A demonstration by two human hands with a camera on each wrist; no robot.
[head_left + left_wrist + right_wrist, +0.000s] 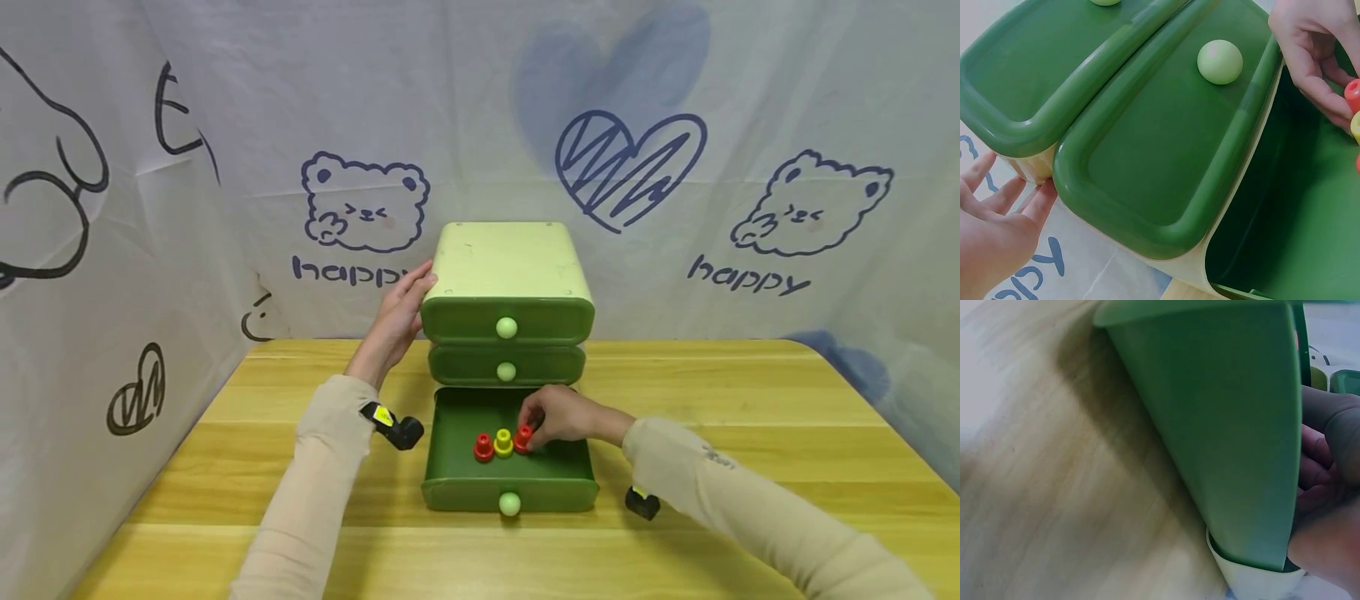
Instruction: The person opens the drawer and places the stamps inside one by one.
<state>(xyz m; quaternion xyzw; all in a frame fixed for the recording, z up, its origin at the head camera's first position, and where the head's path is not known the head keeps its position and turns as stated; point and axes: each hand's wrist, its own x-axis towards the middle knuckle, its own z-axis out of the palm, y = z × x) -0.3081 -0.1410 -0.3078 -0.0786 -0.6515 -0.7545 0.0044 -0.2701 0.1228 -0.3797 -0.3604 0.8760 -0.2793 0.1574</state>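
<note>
A small cabinet [510,258] with a pale yellow-green top and green drawers stands on the table. Its bottom drawer [465,497] is pulled out. Inside lie three small stepped knob-like pieces in a row: a red piece [483,450] on the left, a yellow piece [503,445] in the middle and another red piece [522,437] on the right. My right hand [566,414] reaches into the drawer and pinches the right red piece. In the right wrist view the drawer's side wall hides those fingertips. My left hand [397,321] rests its extended fingers against the cabinet's left side.
The upper drawer [465,322] and middle drawer [465,364] are closed, each with a round pale knob. A wooden table [720,517] lies beneath. Behind it hangs a white cloth [480,108] with drawn bears and hearts.
</note>
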